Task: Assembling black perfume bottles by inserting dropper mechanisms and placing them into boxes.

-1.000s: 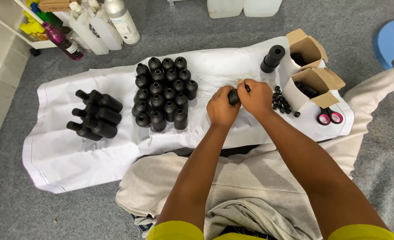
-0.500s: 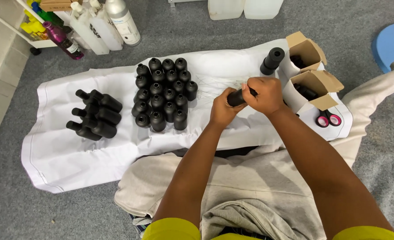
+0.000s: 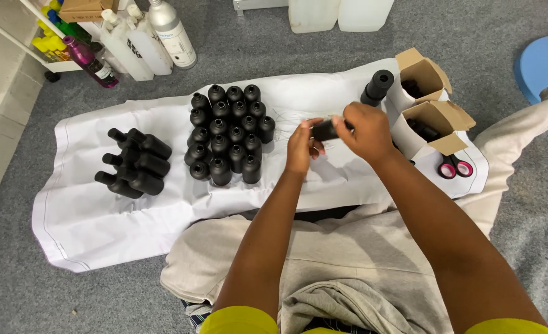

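- The person sits on the grey carpet floor [image 3: 14, 291] with legs in pale trousers [image 3: 323, 260]; both forearms reach forward over a white sheet [image 3: 101, 222] spread on the floor.
- The left hand [image 3: 301, 147] and right hand [image 3: 368, 131] meet just above the sheet, holding one small black bottle [image 3: 325, 130] between them, lying roughly level.
- The right hand's fingers are wrapped around the bottle's body; the left hand's fingers pinch its near end, with thumb and fingertips pressed together there. Whether a cap sits under them cannot be told.
- To do this well, it seems wise to keep the body locked in the right hand and let only the left fingertips turn, with the bottle held level over the sheet so nothing drops far.
- Just left stands a tight block of upright black bottles [image 3: 227, 133]; well apart further left, a stack of lying bottles [image 3: 135, 164].
- To the right are two open cardboard boxes [image 3: 438, 114], pink-handled scissors [image 3: 454, 167], and a black tube [image 3: 378, 86].
- Farthest off are white and coloured containers [image 3: 132, 37].
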